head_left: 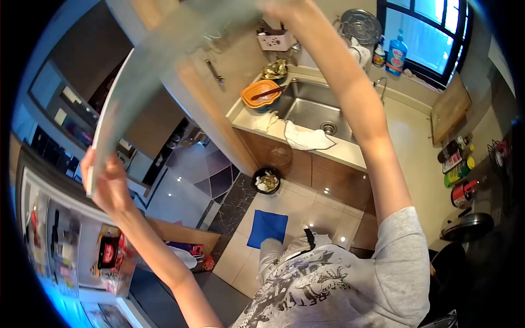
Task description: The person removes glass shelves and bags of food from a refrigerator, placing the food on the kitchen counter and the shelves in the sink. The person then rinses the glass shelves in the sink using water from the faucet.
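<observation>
A translucent glass shelf (pixel 158 52) with a white edge is raised high, slanting across the upper left of the head view. My left hand (pixel 109 177) is closed around its lower left end, thumb and fingers on either side of the white edge. At the top of the frame my right hand (pixel 281 8) grips the far end. That hand is smeared and partly cut off, and its fingers barely show. Below my left arm stands an open fridge (pixel 90 218) with packets and bottles in it.
A steel sink (pixel 309 101) is set in the counter ahead, with an orange basket (pixel 261 90) and a white cloth (pixel 306 136) beside it. On the floor are a black waste bin (pixel 266 180) and a blue cloth (pixel 267 228). A kettle (pixel 467 227) stands at the right.
</observation>
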The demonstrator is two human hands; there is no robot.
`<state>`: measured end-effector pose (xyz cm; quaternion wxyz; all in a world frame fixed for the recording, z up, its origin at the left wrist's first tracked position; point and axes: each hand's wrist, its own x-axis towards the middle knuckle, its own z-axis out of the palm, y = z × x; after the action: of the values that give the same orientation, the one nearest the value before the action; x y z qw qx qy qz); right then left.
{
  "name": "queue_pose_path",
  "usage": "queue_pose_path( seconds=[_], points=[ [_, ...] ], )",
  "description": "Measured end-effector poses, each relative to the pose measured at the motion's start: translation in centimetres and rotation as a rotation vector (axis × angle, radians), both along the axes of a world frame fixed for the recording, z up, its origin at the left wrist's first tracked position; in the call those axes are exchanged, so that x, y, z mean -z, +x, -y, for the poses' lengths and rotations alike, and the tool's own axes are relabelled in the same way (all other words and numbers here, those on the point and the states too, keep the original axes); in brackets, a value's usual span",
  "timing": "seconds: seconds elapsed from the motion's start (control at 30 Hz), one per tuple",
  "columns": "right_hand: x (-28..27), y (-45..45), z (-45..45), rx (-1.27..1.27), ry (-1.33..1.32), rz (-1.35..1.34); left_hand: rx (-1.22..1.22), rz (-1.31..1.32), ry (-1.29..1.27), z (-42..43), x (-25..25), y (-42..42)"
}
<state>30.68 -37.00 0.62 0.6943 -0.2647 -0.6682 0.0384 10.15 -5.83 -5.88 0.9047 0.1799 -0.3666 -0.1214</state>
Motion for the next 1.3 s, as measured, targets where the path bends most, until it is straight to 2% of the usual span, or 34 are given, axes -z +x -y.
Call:
queue_pose_path(
  seconds=[0.1,0.17,0.23,0.3,0.37,0.43,0.5,0.57,0.63,0.7,0.77,0.83,0.87,0.9,0.97,1.0,1.07,1.13,1.2,1.27,1.3],
  points=[
    [11.1,-0.4,4.4,-0.049,-0.375,-0.851,-0.377,-0.056,0.357,3.7,3.4,2.6],
    [18.6,0.5,5.8,0.091,-0.284,-0.905,-0.404,-0.098,0.549,5.0,6.4,5.2],
    [24.6,-0.6,7.2,0.208,-0.321,-1.152,-0.391,-0.172,0.668,6.1,9.8,7.7],
    [30.9,-0.6,8.3,0.525,-0.415,-1.411,-0.274,-0.244,0.720,7.1,13.5,10.5],
    [37.1,-0.8,10.0,0.752,-0.542,-1.437,-0.177,-0.338,0.724,8.4,17.6,13.2],
    [40.6,-2.6,11.8,0.744,-0.706,-1.505,-0.087,-0.335,0.776,9.7,21.5,15.3],
    [44.7,-3.9,13.3,0.929,-0.888,-1.560,0.020,-0.464,0.794,11.5,24.9,17.1],
    [46.1,-4.5,13.9,1.222,-1.085,-1.573,0.138,-0.512,0.818,12.8,27.4,19.4],
    [47.4,-5.4,15.3,1.256,-1.079,-1.622,0.179,-0.521,0.854,14.2,29.1,21.7],
    [48.1,-5.3,16.2,1.290,-1.064,-1.667,0.327,-0.519,0.819,15.5,31.1,24.3],
    [48.5,-5.1,16.6,1.446,-1.161,-1.674,0.394,-0.507,0.834,16.4,31.9,26.9],
    [50.1,-4.2,17.4,1.505,-1.180,-1.675,0.439,-0.252,0.905,16.9,33.3,29.7],
    [51.0,-3.1,18.2,1.569,-1.197,-1.643,0.542,-0.381,0.900,17.2,33.4,31.0],
    [51.8,-2.1,19.1,1.566,-1.209,-1.644,0.543,-0.390,0.894,17.7,33.9,32.5],
    [54.3,0.0,21.0,1.613,-1.258,-1.527,0.569,-0.352,1.283,18.5,35.1,35.2],
    [57.4,1.3,22.6,1.776,-1.466,-1.353,0.457,-0.450,1.370,19.2,34.9,35.9],
    [61.9,4.0,24.7,1.770,-1.524,-1.291,0.392,-0.517,1.465,20.7,37.9,37.9],
    [61.8,6.8,25.1,1.839,-1.592,-1.109,0.311,-0.526,1.572,21.8,41.2,40.5],
    [62.5,9.0,25.5,1.849,-1.539,-1.178,0.203,-0.463,1.610,22.6,47.6,42.2],
    [63.4,11.3,26.1,1.861,-1.486,-1.257,0.087,-0.224,1.747,23.8,46.6,43.9],
    [63.5,12.0,26.3,1.865,-1.505,-1.251,0.087,-0.236,1.756,24.1,47.5,44.6]
  ],
)
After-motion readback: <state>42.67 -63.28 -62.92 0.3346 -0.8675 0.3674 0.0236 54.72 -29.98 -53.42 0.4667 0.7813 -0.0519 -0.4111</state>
